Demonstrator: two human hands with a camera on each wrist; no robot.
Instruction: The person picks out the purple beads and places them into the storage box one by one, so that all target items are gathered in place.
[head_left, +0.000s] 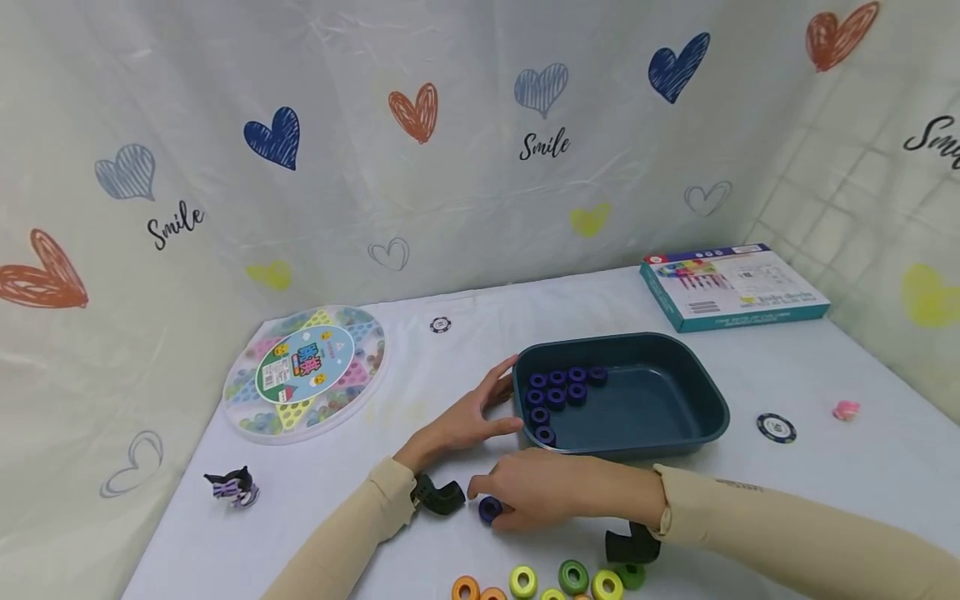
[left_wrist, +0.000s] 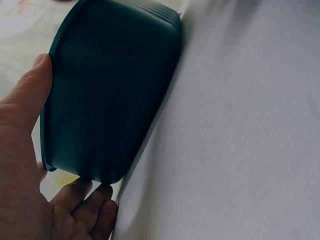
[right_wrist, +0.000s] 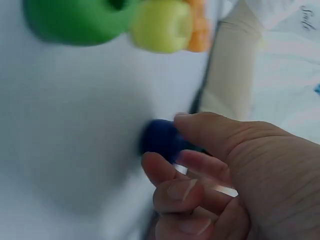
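Note:
A dark teal plastic basin (head_left: pixel 637 417) stands on the white table, with several purple ring beads (head_left: pixel 556 398) inside along its left end. My left hand (head_left: pixel 465 421) holds the basin's left end, the thumb on the near side and the fingers round the far side. In the left wrist view, that thumb (left_wrist: pixel 35 85) lies against the rim, and bent fingers touch the basin's outer wall (left_wrist: pixel 115 90). Just in front of the basin, my right hand (head_left: pixel 536 490) pinches one purple ring bead (head_left: pixel 491 509) between thumb and fingers, at the tabletop.
Yellow (head_left: pixel 523 582), green (head_left: pixel 573 576) and orange ring beads (head_left: pixel 465 588) lie at the near edge. A round game board (head_left: pixel 360 375) and a small figurine (head_left: pixel 234 487) are on the left. To the right are a flat box (head_left: pixel 742 287), a chip (head_left: pixel 776 427) and a pink trinket (head_left: pixel 846 410).

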